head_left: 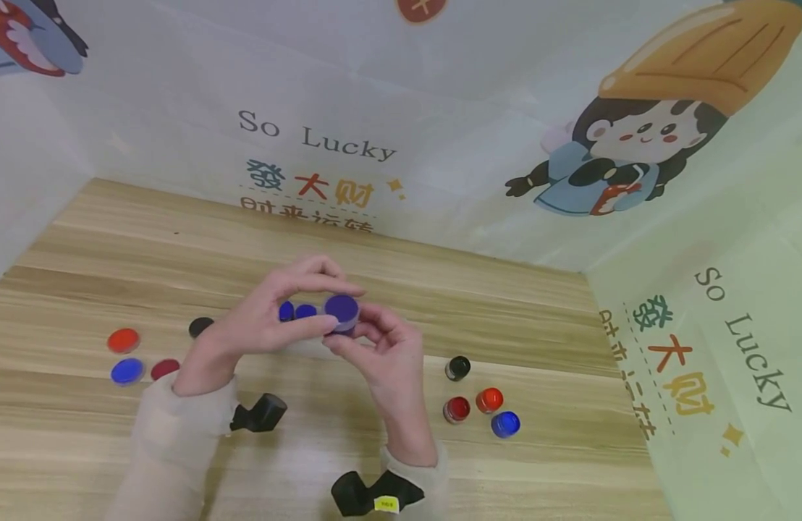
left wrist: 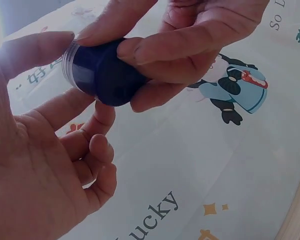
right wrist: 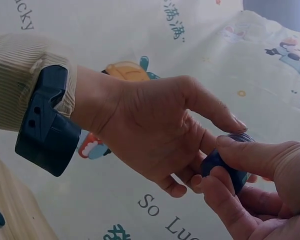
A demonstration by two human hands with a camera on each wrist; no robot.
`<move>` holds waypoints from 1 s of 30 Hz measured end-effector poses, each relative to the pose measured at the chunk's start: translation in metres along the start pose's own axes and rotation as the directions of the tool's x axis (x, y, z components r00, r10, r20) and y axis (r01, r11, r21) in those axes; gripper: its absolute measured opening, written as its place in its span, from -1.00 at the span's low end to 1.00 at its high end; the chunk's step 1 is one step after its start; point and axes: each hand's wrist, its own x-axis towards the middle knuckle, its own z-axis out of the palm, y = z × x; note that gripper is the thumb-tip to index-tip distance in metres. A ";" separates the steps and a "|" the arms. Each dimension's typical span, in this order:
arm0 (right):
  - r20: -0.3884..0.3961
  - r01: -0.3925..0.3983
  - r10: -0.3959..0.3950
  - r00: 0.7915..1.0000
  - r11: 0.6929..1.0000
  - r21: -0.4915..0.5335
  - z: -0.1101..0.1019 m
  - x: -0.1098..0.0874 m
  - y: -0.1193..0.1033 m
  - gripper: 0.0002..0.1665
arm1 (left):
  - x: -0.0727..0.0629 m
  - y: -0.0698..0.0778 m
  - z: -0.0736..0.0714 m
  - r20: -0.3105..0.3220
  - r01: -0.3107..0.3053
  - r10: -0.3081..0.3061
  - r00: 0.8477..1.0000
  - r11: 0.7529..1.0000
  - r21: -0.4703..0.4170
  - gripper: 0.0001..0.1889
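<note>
Both hands hold one small dark blue jar [head_left: 341,310], raised above the table. My left hand [head_left: 247,315] grips it near the upper end, the thumb on the near side and a finger across the far side. From the right, the fingertips and thumb of my right hand [head_left: 399,356] pinch its lower part. In the left wrist view the jar [left wrist: 112,75] has a clear ribbed rim by the left thumb and a dark blue body between the right fingers. Much of the jar [right wrist: 216,161] is hidden by fingers in the right wrist view.
Flat discs lie on the left: red [head_left: 124,340], blue [head_left: 127,371], dark red [head_left: 165,369], black [head_left: 201,327]. Small jars stand on the right: black [head_left: 458,368], red [head_left: 489,399], dark red [head_left: 456,409], blue [head_left: 506,424]. Two blue round things [head_left: 305,311] show behind the left hand.
</note>
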 end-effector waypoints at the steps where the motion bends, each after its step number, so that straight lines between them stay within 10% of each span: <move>1: 0.000 0.001 -0.001 1.000 1.000 -0.001 0.000 0.000 0.000 -0.52 | 0.000 0.001 0.000 -0.011 0.011 -0.011 1.000 1.000 0.004 -0.69; 6: -0.018 -0.012 0.012 1.000 1.000 -0.020 0.000 0.000 0.000 -0.58 | 0.001 0.007 0.003 -0.098 0.107 -0.098 0.990 0.991 0.087 -0.65; 13: -0.028 0.000 -0.002 1.000 0.999 -0.044 0.000 0.000 -0.001 -0.53 | -0.002 0.006 0.000 -0.030 0.048 -0.045 0.999 0.993 0.106 -0.62; 21: -0.057 0.009 -0.012 0.998 0.999 -0.053 0.001 -0.001 -0.002 -0.56 | 0.000 0.013 0.010 -0.194 0.163 -0.121 0.973 0.963 0.216 -0.58; 30: -0.070 0.028 -0.035 0.997 0.995 -0.097 -0.001 -0.001 -0.003 -0.56 | -0.004 0.014 0.008 -0.146 0.122 -0.095 0.985 0.975 0.188 -0.67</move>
